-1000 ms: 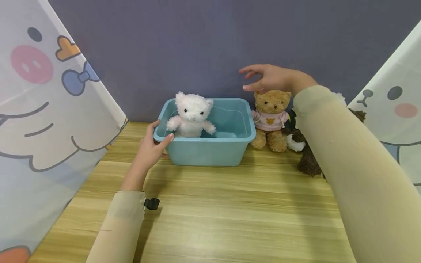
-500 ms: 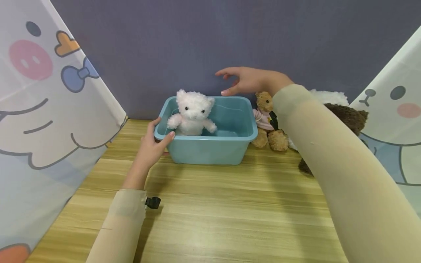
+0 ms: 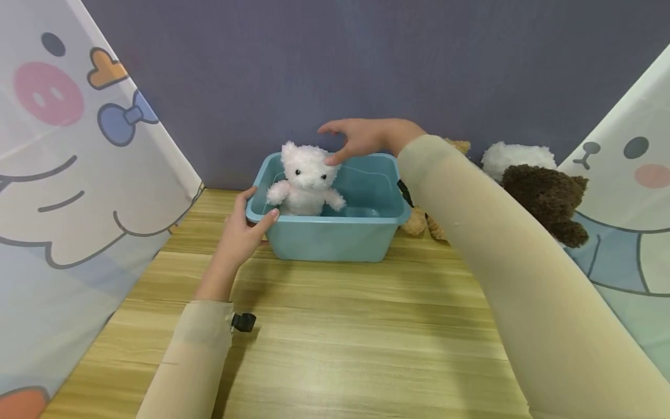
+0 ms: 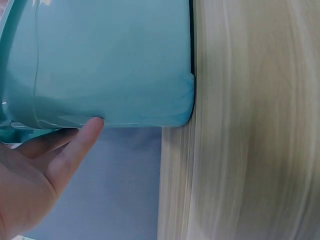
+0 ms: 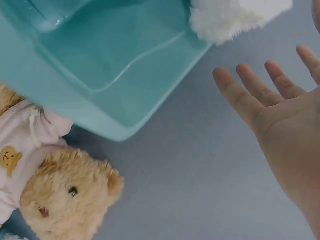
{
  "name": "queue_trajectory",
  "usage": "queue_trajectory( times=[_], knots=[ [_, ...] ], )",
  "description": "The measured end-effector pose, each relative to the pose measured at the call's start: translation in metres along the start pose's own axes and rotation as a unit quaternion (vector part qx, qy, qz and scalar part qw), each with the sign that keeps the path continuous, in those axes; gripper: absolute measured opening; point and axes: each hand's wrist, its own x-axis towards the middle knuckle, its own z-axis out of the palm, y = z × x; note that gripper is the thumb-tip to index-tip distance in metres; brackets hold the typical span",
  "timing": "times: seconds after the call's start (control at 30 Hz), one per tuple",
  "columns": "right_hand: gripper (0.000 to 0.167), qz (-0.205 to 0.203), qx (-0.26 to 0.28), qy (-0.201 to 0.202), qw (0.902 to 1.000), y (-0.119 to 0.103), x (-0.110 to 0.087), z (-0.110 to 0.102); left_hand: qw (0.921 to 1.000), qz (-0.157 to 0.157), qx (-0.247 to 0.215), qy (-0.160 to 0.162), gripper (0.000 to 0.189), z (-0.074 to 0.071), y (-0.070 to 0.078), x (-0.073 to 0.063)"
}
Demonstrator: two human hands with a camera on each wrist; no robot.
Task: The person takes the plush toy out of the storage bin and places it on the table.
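Note:
A white plush toy (image 3: 305, 198) with small pointed ears sits upright in the left half of a teal plastic bin (image 3: 330, 240). My left hand (image 3: 242, 237) holds the bin at its front left corner, thumb over the front rim and fingers along the left side. In the left wrist view, fingers (image 4: 82, 145) lie against the bin's outer wall. Spread and holding nothing, my right hand (image 3: 363, 138) hovers over the bin's back rim, its thumb overlapping the plush's head in the head view. The right wrist view shows that palm and its stretched fingers (image 5: 240, 97) near white fur.
A tan teddy bear (image 5: 75, 195) in a pink shirt sits right of the bin, mostly behind my right sleeve in the head view. Farther right are a dark brown plush (image 3: 546, 198) and a white fluffy one (image 3: 515, 157). A grey partition (image 3: 235, 75) stands behind.
My right hand has moved left and slightly down, from above the tan teddy bear to beside the white plush's head. The left hand stays on the bin's corner.

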Motion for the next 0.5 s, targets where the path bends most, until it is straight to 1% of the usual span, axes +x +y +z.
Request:
queue_trajectory(
  times=[0.17, 0.27, 0.4, 0.5],
  knots=[
    [0.095, -0.005, 0.002, -0.032, 0.9995, -0.009, 0.017, 0.015, 1.0000, -0.001, 0.003, 0.000, 0.096, 0.002, -0.001, -0.001],
    [0.097, -0.010, -0.007, -0.049, 0.9987, -0.014, 0.024, 0.023, 1.0000, -0.001, 0.005, -0.002, 0.096, 0.003, -0.001, -0.002],
    [0.098, -0.012, -0.028, -0.055, 0.9980, -0.020, 0.029, 0.030, 1.0000, 0.001, 0.004, -0.003, 0.095, 0.003, 0.000, -0.002],
    [0.100, -0.005, -0.044, -0.052, 0.9976, -0.022, 0.030, 0.033, 1.0000, 0.002, 0.001, -0.003, 0.095, 0.003, 0.001, -0.003]
  ],
)
